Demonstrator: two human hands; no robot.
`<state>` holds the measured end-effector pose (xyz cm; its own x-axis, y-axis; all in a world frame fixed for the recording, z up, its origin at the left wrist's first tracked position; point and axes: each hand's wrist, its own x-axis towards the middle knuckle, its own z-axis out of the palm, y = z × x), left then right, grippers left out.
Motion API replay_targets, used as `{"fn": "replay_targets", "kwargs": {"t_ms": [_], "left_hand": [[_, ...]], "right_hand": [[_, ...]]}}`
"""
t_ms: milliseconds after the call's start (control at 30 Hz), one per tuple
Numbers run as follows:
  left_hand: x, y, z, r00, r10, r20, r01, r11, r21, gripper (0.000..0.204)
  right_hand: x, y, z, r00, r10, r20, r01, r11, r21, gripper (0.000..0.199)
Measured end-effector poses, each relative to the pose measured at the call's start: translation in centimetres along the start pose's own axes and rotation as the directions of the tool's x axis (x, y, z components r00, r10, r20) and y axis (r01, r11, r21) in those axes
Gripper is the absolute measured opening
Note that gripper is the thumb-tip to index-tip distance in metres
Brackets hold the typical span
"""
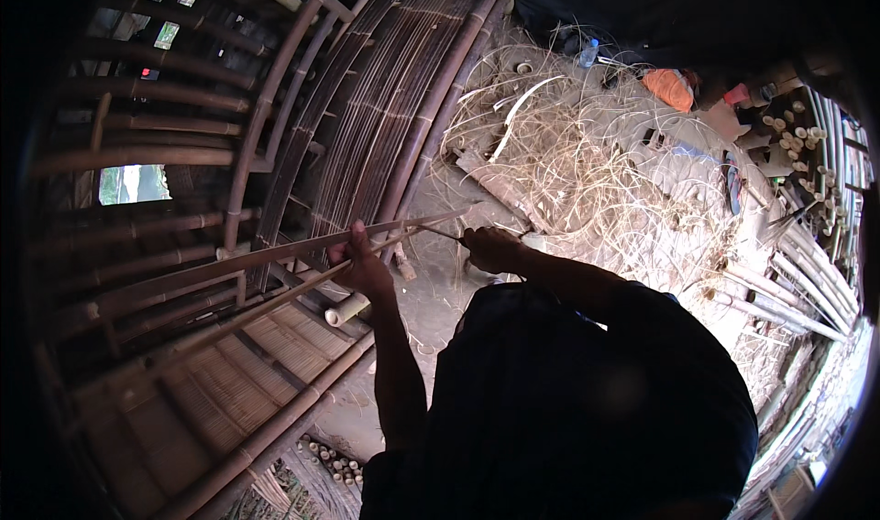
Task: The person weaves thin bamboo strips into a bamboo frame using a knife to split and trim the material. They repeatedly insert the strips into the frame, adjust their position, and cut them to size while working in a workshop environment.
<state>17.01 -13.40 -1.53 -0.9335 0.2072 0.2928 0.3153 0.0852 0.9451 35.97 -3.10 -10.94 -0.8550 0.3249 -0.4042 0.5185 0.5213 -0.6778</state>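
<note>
My left hand is closed on a long, flat bamboo strip that slants from the far left up toward the middle. A second, narrower strip runs below it and passes through the same hand. To the right, my right hand makes a fist around the handle of a thin, dark knife-like tool. Its tip points left and meets the strips just past my left hand, though I cannot tell how deep it sits. The handle is mostly hidden by my fingers.
A slatted bamboo bench stands at upper left, with another woven bamboo seat at lower left. A cut bamboo tube juts out nearby. Curly shavings cover the floor; bamboo poles lie at right. A plastic bottle stands far off.
</note>
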Motion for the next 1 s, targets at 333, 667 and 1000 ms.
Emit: {"fn": "replay_targets", "kwargs": {"t_ms": [333,667,1000], "left_hand": [[1.6,0.1,2.6,0.992,0.076,-0.097,-0.072,0.996,0.045,0.039],[2.7,5.7,0.8,0.977,-0.168,-0.129,0.171,0.985,0.018,0.036],[6.1,11.8,-3.0,0.973,-0.160,-0.164,0.193,0.958,0.212,0.040]], "right_hand": [[4.4,3.0,4.9,0.976,0.205,0.076,-0.214,0.967,0.139,0.029],[7.8,6.0,8.7,0.926,0.371,-0.065,-0.372,0.928,0.010,0.023],[7.1,7.6,10.6,0.918,0.279,0.283,-0.351,0.903,0.248,0.021]]}}
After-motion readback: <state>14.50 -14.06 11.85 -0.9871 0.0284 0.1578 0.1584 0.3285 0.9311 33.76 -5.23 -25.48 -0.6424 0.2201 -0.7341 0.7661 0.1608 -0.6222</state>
